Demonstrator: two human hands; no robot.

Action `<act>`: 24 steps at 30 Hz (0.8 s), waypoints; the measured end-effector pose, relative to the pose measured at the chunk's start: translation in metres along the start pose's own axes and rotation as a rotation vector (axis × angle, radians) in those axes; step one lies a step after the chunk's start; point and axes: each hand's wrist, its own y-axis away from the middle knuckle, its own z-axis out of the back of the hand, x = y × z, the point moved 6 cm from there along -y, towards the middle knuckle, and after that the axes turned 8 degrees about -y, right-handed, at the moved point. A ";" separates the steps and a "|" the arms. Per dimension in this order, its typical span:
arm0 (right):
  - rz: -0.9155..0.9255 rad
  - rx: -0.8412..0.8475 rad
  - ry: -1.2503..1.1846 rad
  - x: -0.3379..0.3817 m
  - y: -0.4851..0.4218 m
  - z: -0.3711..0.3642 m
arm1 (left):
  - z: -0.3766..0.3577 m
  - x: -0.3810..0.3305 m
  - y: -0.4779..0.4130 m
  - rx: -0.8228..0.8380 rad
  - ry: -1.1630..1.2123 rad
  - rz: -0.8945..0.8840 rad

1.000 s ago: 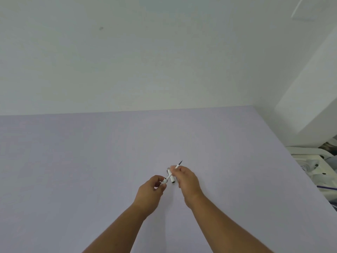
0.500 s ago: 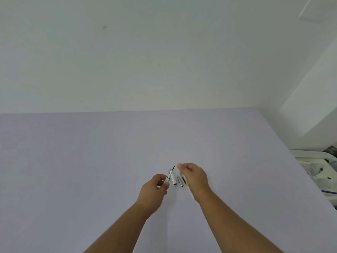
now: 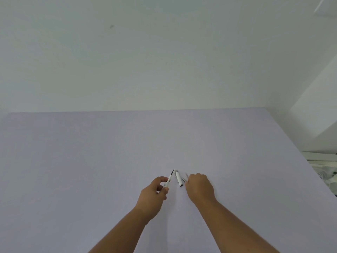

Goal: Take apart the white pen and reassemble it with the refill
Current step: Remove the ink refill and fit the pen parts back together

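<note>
My left hand [image 3: 155,191] pinches a thin white pen part [image 3: 170,178] with a dark pointed tip that slants up and away from me. A short white pen barrel [image 3: 178,178] with a silver end lies on the table just right of it, touching neither hand. My right hand [image 3: 199,187] rests low on the table to the right of the barrel, its fingertips closed on a thin grey stick [image 3: 183,179], blurred, that looks like a refill. The rest of that stick is hidden under the fingers.
The work surface is a pale lilac table [image 3: 91,161] against a white wall. Its right edge runs diagonally, with white equipment [image 3: 326,167] beyond and below it.
My right hand has let go of the part in my left hand, moved right and dropped to the table onto the thin grey stick. My left hand has tilted its part more upright.
</note>
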 end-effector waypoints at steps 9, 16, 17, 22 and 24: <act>-0.183 -0.102 -0.494 0.004 0.009 0.020 | 0.001 -0.001 0.004 0.002 -0.028 -0.007; -0.297 -0.084 -1.339 0.019 0.014 0.043 | -0.001 -0.012 0.007 0.012 -0.031 -0.025; -0.301 -0.074 -1.397 0.019 0.016 0.046 | -0.001 -0.014 0.009 0.013 -0.029 -0.028; -0.265 -0.051 -1.436 0.021 0.022 0.056 | -0.001 -0.020 0.013 0.018 -0.027 -0.038; -0.258 -0.052 -1.441 0.021 0.025 0.057 | -0.002 -0.021 0.014 0.019 -0.025 -0.042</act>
